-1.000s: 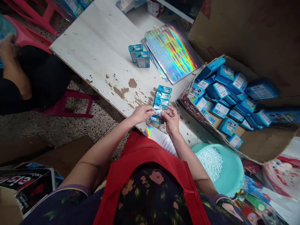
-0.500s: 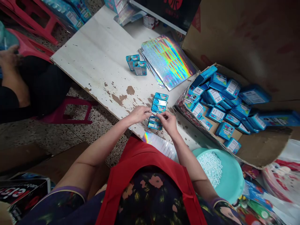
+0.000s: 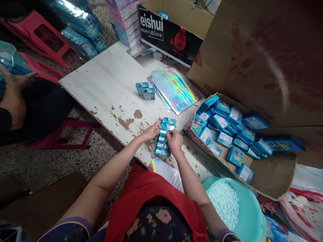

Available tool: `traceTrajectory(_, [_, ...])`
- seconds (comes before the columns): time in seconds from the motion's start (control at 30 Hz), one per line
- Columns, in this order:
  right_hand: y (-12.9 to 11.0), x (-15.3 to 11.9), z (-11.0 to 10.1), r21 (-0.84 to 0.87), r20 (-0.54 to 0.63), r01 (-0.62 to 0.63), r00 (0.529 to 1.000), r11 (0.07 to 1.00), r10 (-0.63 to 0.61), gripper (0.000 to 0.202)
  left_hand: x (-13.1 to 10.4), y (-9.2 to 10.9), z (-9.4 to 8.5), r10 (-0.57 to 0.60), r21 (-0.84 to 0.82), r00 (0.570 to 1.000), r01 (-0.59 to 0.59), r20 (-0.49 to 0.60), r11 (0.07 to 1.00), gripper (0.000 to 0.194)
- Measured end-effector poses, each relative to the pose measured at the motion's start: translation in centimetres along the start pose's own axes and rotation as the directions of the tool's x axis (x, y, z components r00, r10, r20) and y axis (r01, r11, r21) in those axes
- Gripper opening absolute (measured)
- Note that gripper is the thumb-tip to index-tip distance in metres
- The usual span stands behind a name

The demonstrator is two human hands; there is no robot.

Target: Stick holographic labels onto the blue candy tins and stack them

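Observation:
Several small blue tins [image 3: 163, 145] lie in a short row near the table's front edge. Some show shiny silver faces. My left hand [image 3: 152, 130] reaches the row's left side, with thumb and fingertips pinched together at the edge of one tin. Over the right side of the same part of the row is my right hand [image 3: 175, 140], its fingers closed and touching a tin. Whatever is between my fingertips is too small to make out. A silver sheet [image 3: 166, 171] with strip-like markings lies between the row and my red apron [image 3: 151, 195].
Two blue tins [image 3: 148, 94] stand farther back beside shiny rainbow sheets [image 3: 176, 89]. At right, a cardboard box [image 3: 277, 174] holds many blue packs above a turquoise basin [image 3: 252, 208] of white pellets. Another person's hand [image 3: 17, 79] is at left, near red stools [image 3: 42, 37].
My hands have moved up along the row, uncovering more tins on the near side. The camera view has tilted up, showing more of the black box behind. The other person's hand has shifted.

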State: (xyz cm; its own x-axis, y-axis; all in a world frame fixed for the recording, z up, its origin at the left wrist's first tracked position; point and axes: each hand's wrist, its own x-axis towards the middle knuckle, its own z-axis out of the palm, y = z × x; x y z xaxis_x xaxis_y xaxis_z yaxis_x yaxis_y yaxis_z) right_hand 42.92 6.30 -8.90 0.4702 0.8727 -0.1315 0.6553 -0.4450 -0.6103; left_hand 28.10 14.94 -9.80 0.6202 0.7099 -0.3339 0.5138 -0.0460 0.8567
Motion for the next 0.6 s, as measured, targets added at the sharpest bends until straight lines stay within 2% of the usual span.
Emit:
traceTrajectory(0.07, [0.4,0.4,0.2,0.031,-0.031,-0.027,0.999,0.999,0.028,0.019,0.0,-0.4,0.6,-0.045,-0.119,0.999,0.041,-0.025,0.992,0.008])
traceTrajectory(0.13, [0.9,0.8,0.3,0.072,-0.060,-0.051,0.997,0.996,0.056,0.023,0.0,-0.7,1.1,-0.078,-0.158,0.995,0.069,-0.054,0.985,0.007])
traceTrajectory(0.2, [1.3,1.1,0.3,0.125,-0.069,-0.045,0.996,0.991,0.054,0.026,-0.1,-1.1,1.5,-0.118,-0.061,0.989,0.113,-0.091,0.992,0.008])
traceTrajectory(0.3, [1.6,1.1,0.4,0.250,-0.098,-0.003,0.995,0.968,0.029,0.029,-0.5,-1.7,2.1,-0.174,0.113,0.963,0.199,-0.204,0.973,0.012])
traceTrajectory(0.4, [1.5,1.0,0.3,0.293,-0.105,-0.008,0.994,0.956,0.040,0.034,-1.5,-1.5,3.3,-0.142,0.097,0.946,0.176,-0.291,0.980,0.027])
traceTrajectory(0.47, [1.3,1.1,0.2,0.274,-0.086,-0.036,0.994,0.961,0.061,0.035,-2.1,-0.9,4.1,-0.084,0.090,0.962,0.111,-0.261,0.990,0.038])
traceTrajectory(0.53, [1.3,1.4,0.1,0.266,-0.068,-0.047,0.995,0.963,0.067,0.033,-2.6,-0.3,4.3,-0.050,0.109,0.981,0.071,-0.188,0.991,0.044])
traceTrajectory(0.6, [2.0,1.4,-0.1,0.299,-0.059,-0.017,0.998,0.954,0.036,0.028,-3.1,-0.6,4.0,-0.098,0.132,0.983,0.119,-0.155,0.984,0.047])
